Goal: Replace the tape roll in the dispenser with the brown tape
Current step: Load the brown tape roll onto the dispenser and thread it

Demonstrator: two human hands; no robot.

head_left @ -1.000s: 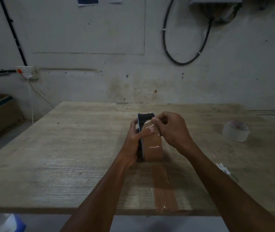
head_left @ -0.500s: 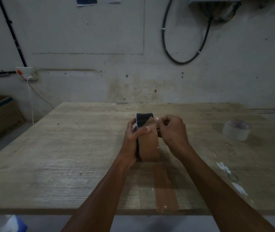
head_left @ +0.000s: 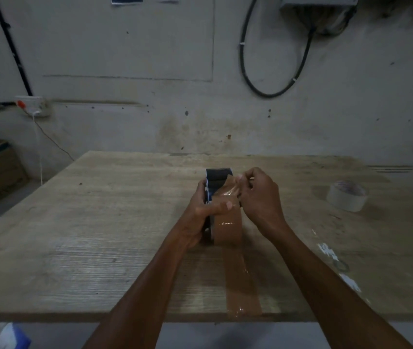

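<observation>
Glossy brown tape roll upright in dark dispenser, end peeled

A single head-worn wide-angle camera is looking forward and down over the table toward the wall behind it; both forearms are reaching in from the lower edge; the hands are sitting close, near frame centre; no second view is sharing the scene.
</observation>
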